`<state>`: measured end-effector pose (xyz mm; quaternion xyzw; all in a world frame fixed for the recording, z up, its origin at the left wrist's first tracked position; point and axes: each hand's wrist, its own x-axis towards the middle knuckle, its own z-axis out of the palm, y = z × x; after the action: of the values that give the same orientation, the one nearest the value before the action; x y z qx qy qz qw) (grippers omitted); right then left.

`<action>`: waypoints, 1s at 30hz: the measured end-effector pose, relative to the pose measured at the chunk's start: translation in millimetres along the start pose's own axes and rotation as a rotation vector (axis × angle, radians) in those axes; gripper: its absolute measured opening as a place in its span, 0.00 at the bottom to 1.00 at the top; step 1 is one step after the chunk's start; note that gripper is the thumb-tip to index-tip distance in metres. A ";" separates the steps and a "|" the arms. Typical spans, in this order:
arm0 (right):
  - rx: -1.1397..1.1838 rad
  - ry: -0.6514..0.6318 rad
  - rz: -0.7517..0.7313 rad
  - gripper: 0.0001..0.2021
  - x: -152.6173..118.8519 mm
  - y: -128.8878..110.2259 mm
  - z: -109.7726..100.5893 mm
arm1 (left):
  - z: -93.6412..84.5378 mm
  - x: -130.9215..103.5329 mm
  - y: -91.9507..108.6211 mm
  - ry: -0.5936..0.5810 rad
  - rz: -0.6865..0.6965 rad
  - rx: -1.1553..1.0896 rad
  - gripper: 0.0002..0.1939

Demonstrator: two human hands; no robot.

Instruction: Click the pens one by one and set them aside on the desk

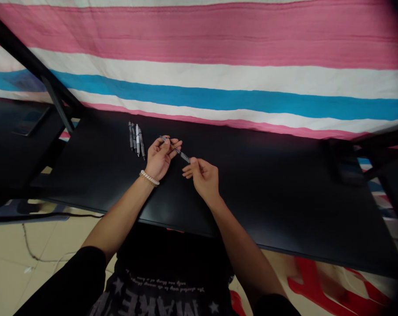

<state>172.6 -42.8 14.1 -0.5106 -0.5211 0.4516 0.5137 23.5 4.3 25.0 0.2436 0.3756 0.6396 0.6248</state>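
Both of my hands are raised over the black table [267,197], joined by a slim grey pen [184,156] that slants down from left to right between them. My left hand [159,158], with a pale beaded bracelet at the wrist, pinches the pen's upper left end between thumb and fingers. At its lower right end, the thumb and forefinger of my right hand [205,177] close on the grey barrel. Left of my left hand lie several pens [141,142], mostly grey and dark, one with a white upper part [137,132].
A striped pink, white and blue cloth [218,98] hangs behind the table. Black frame bars [59,103] rise at the left. A dark object [348,162] sits at the right end, and a phone-like slab [32,120] on the left surface. Red stool legs [309,281] show below.
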 end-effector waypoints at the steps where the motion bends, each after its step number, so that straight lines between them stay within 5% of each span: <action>1: -0.007 0.015 -0.019 0.18 -0.2 0.2 -0.2 | -0.3 0.1 0.2 0.003 0.002 0.000 0.10; 16: -0.134 -0.135 0.010 0.20 -1.0 -0.1 -3.3 | 0.0 -1.1 0.2 -0.018 -0.022 -0.053 0.06; 22: -0.176 -0.243 0.001 0.25 -0.4 -4.2 -3.5 | 2.5 -1.4 15.2 -0.087 -0.179 -0.175 0.06; 26: -0.189 -0.245 -0.029 0.23 -1.5 -4.2 -4.3 | 3.1 -2.1 28.7 0.007 -0.271 -0.215 0.20; 30: -0.224 -0.272 -0.046 0.20 -2.8 -2.1 -4.2 | 2.6 -4.7 35.7 0.066 -0.322 -0.202 0.18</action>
<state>176.5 -46.0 16.2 -0.4868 -0.6443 0.4437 0.3886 3.9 2.4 55.4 0.0950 0.3640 0.5735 0.7277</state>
